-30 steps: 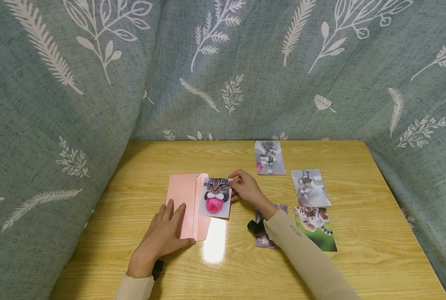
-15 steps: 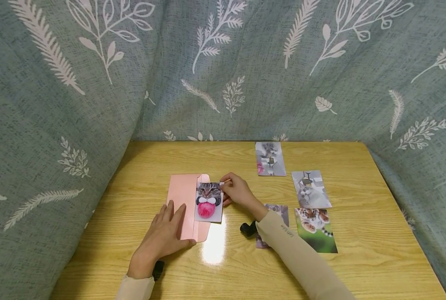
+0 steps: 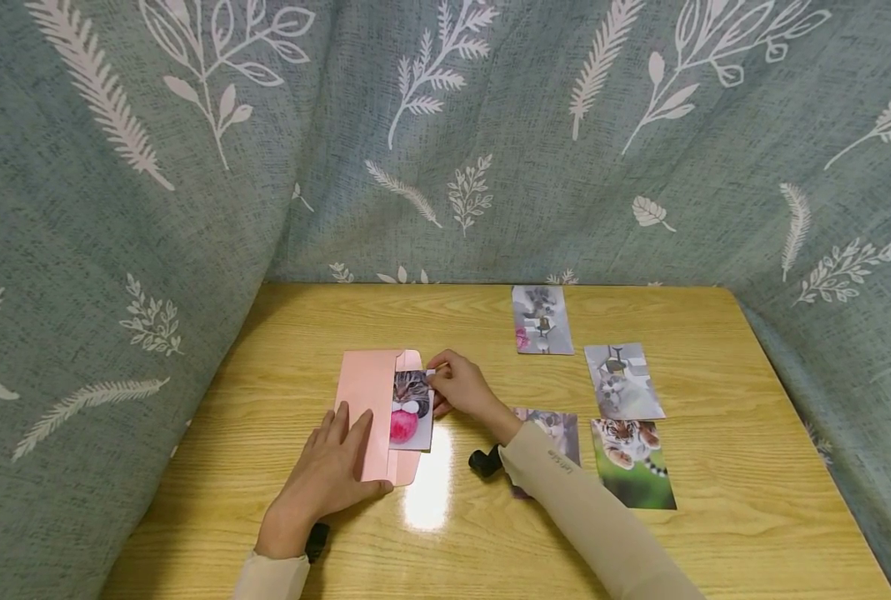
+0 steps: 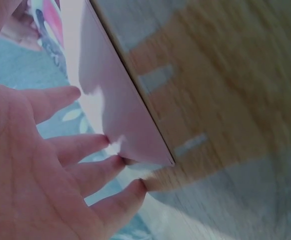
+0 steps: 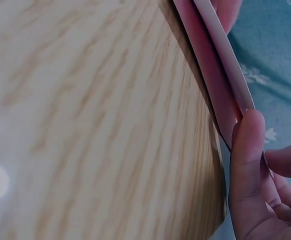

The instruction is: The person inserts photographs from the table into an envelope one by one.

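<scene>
Left hand [image 4: 40,155], palm showing, fingers spread; index fingertip against pink envelope [image 4: 115,100]. Envelope, light patches on its face, lies on wood-grain table [image 4: 230,75]; pale reflections in the surface. To the right: right hand [image 4: 20,32], blurred, beside partly visible photo [image 4: 49,32]. Far side: blue-green cloth [image 4: 25,70], white leaf print.

Photo [image 3: 411,421] partly in envelope [image 3: 362,379], left of four other photos [image 3: 625,385]
</scene>
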The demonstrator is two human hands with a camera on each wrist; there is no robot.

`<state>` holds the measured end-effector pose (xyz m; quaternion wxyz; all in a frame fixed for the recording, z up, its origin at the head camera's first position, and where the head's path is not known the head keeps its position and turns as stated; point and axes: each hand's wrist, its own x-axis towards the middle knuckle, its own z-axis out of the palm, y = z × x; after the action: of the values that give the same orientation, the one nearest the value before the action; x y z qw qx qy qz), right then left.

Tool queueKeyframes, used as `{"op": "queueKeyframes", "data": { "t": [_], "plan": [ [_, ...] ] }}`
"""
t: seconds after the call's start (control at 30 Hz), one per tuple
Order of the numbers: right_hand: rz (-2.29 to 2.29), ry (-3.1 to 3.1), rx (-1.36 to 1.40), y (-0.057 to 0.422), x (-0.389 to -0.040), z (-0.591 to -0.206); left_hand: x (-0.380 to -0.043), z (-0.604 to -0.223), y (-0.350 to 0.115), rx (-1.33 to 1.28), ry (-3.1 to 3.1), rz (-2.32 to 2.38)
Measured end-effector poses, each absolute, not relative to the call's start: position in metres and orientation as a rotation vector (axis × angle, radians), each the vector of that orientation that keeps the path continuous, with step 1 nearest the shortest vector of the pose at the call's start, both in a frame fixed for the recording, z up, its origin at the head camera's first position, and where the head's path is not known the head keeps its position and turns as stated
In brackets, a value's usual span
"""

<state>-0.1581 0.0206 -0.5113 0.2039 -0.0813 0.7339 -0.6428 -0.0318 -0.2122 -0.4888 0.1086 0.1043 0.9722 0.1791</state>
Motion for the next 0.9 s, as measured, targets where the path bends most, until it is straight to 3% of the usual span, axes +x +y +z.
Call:
{"op": "queueKeyframes", "data": {
  "t": [0.9],
  "plan": [
    [-1.750, 2.178, -0.241, -0.005, -0.158, -0.513, -0.031, -0.490, -0.211, 0.304, 2.865, 0.520]
  ]
}}
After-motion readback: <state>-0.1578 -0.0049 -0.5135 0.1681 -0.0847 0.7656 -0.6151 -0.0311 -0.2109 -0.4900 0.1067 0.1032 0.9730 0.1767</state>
